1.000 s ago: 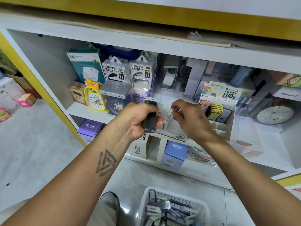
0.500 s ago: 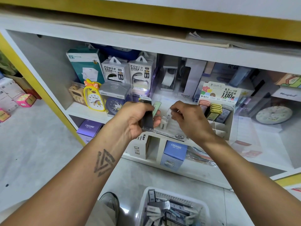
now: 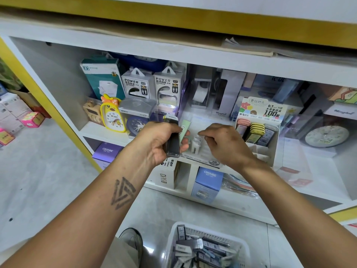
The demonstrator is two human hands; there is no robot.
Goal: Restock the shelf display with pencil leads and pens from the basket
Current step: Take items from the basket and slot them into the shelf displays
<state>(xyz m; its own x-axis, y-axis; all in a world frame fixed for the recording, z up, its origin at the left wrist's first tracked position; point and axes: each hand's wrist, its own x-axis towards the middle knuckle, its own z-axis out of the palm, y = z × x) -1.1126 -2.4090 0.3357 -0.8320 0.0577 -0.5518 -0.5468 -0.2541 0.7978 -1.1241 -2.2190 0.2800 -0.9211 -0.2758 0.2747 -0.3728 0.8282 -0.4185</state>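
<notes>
My left hand (image 3: 160,142) grips a bunch of pencil lead cases (image 3: 173,140), dark ones and a pale green one, in front of the shelf. My right hand (image 3: 224,144) hovers beside it over a clear display box (image 3: 202,151) with small white lead cases standing in it; its fingers are curled together, and I cannot tell if they pinch anything. A cardboard display stand (image 3: 258,117) marked 0.7 HB holds pink, yellow and dark lead cases to the right. The white basket (image 3: 241,246) on the floor at the bottom holds several more lead cases.
The shelf (image 3: 100,130) carries a yellow duck clock (image 3: 113,117), power bank boxes (image 3: 168,88), a teal box and tape dispensers behind the hands. Purple and blue boxes stand on the lower shelf. My shoe (image 3: 133,240) is left of the basket. Pink boxes lie on the floor far left.
My left hand has shifted its hold, so a pale green case now shows beside the dark ones. My right hand has moved slightly over the clear box.
</notes>
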